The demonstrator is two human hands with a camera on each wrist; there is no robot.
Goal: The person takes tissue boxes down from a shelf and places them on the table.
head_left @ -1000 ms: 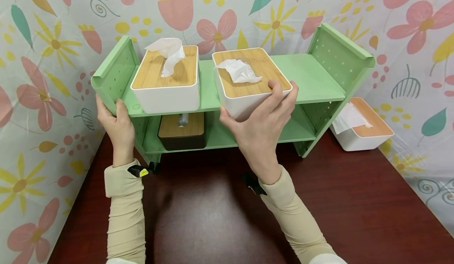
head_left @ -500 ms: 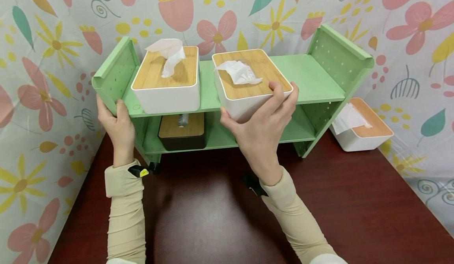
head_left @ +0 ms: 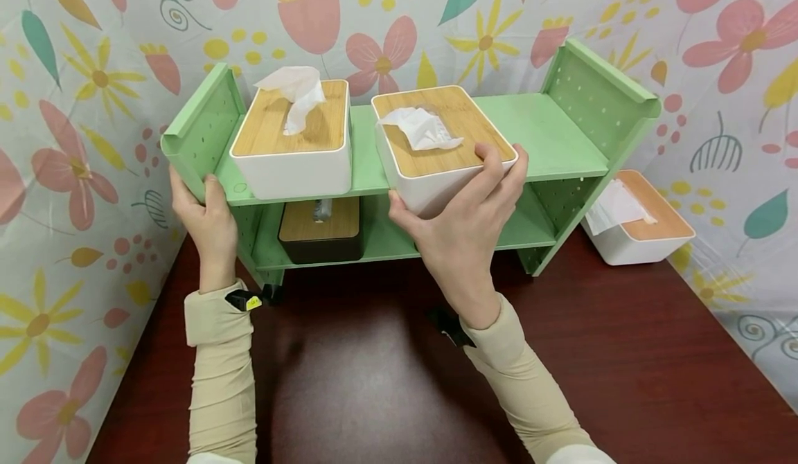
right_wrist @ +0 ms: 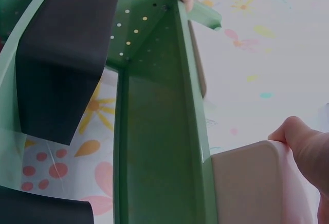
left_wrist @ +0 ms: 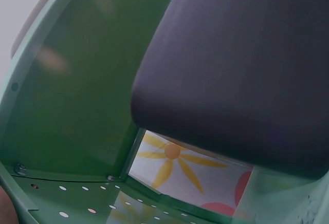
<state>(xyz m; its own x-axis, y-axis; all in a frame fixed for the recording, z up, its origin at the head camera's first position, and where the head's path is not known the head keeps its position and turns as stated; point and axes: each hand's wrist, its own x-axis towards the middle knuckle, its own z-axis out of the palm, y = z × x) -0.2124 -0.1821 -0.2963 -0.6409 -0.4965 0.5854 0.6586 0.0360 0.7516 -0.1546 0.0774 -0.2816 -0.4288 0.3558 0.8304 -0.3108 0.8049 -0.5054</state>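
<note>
Right hand (head_left: 461, 242): spread wide across the near end of a white tissue box (head_left: 455, 107), thumb under its front left corner, fingers bent over its front right corner; grips the box.
Left hand (head_left: 208, 221): thumb and fingers either side of the left end panel (head_left: 206, 128), gripping it near the upper board.
Tissue box in hand: over the upper board, right of its neighbour, slightly turned, its wooden lid up and a white tissue lying across the slot; whether its base touches the board cannot be told.
Green shelf (head_left: 536, 131): two boards between perforated end panels, on the table.
Table (head_left: 349, 388): dark reddish-brown, glossy, with a pale reflection in front of the shelf.
Floral backdrop (head_left: 380, 34): behind the shelf and at both sides.
Left-hand neighbour: second white box (head_left: 289, 173) near the left end panel, its tissue standing up.
Lower board: dark box (head_left: 321, 246) with wooden lid at left; another dark box (right_wrist: 46, 208) partly seen in the right wrist view.
Table, right: third white box (head_left: 645, 242) beside the right end panel (head_left: 598, 104).
Front edge: the gripped box juts past it.
Gaps: a narrow green strip between the upper boxes; a broader stretch of board towards the right end panel.
</note>
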